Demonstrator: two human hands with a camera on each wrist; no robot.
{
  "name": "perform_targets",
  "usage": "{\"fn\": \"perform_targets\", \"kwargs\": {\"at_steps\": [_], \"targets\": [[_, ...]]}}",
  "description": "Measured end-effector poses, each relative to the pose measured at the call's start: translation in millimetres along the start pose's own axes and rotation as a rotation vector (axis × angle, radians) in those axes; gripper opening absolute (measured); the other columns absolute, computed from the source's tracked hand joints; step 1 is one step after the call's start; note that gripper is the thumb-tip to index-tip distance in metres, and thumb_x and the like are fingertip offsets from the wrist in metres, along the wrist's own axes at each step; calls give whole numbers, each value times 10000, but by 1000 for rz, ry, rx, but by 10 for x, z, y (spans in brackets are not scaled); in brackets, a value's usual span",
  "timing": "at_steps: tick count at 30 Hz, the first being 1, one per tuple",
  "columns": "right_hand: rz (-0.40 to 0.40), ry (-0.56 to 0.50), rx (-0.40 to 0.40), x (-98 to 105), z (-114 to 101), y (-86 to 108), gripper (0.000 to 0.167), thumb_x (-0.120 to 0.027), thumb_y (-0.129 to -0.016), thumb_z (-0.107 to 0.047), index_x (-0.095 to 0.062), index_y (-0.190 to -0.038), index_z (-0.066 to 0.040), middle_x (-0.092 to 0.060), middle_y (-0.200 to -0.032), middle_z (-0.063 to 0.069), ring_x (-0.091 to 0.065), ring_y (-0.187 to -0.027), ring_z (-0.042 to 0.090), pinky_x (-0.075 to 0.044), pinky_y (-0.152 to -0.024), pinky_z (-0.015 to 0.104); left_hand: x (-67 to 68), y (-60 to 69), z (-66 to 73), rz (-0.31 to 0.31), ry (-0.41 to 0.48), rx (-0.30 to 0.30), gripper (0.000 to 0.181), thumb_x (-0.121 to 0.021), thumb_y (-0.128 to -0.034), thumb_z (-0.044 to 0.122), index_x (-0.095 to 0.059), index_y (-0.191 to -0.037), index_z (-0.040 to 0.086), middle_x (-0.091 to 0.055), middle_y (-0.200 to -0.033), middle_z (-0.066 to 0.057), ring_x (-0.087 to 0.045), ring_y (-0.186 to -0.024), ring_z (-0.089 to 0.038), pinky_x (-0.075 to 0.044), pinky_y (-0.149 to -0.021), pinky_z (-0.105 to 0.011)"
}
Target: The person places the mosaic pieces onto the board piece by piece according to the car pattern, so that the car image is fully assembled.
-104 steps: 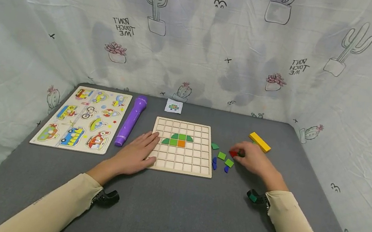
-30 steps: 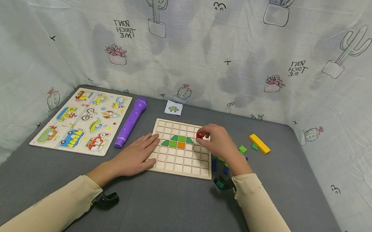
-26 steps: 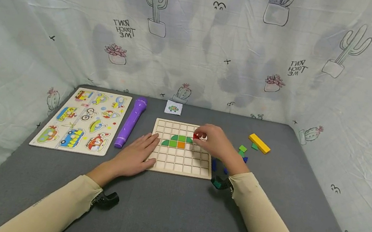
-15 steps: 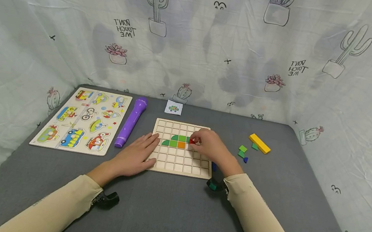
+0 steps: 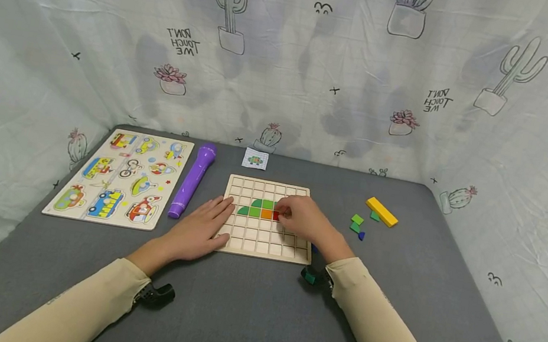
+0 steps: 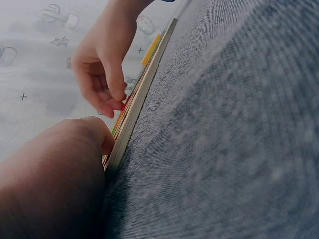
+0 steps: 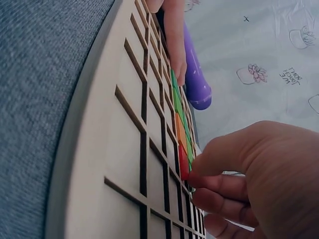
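A wooden grid board [image 5: 290,251] lies at the middle of the table. Green tiles [image 5: 255,211] and an orange tile [image 5: 266,213] fill several of its cells. My left hand [image 5: 199,224] rests on the board's left edge, fingers straight. Over the board's right half, my right hand [image 5: 305,218] has its fingers curled, thumb and fingertips at a red tile [image 7: 183,162]. That tile lies in the cell to the right of the orange one, partly covered by the fingers in the head view. The left wrist view also shows those fingertips at the red tile.
Right of the board lie loose green tiles [image 5: 357,219], a blue tile [image 5: 362,236] and a yellow bar [image 5: 382,211]. A small picture card [image 5: 255,159] lies behind the board. To the left are a purple microphone [image 5: 192,182] and a vehicle puzzle board [image 5: 117,177].
My right hand has carried the red tile from the loose pieces leftward to the board and down into the cell beside the orange tile. The left hand has stayed in place.
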State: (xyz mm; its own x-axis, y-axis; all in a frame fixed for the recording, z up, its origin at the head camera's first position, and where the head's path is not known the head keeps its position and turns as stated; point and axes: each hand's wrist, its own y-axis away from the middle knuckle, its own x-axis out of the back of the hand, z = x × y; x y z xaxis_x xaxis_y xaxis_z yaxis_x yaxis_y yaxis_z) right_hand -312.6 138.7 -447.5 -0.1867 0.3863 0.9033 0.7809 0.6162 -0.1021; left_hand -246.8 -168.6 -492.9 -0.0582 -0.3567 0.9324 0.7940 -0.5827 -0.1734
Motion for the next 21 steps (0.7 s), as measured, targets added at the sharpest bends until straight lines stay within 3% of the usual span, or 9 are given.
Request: {"fn": "perform_targets", "kwargs": {"at_steps": [13,21], "targets": [[20,-27,4,13,24,20,185,-701,-1024,-49,-813,-1170,-61,-786,-1078,46,-725,-957,185,-624,-867,369,6,-1,7,4,9,-4,751,-554,-1087,347,-328,-1657,-86,-251,-1747,-256,-194,-1618,-459,-156,-1326,-539],[67,-27,-40,178,116,127,188,-716,-1035,-91,-797,-1202,-61,-756,-1106,42,-692,-983,202,-611,-861,415,7,0,6,13,8,-9,749,-557,-1084,342,-333,-1653,-90,-262,-1742,-261,-199,-1616,-461,-163,-1324,-545]]}}
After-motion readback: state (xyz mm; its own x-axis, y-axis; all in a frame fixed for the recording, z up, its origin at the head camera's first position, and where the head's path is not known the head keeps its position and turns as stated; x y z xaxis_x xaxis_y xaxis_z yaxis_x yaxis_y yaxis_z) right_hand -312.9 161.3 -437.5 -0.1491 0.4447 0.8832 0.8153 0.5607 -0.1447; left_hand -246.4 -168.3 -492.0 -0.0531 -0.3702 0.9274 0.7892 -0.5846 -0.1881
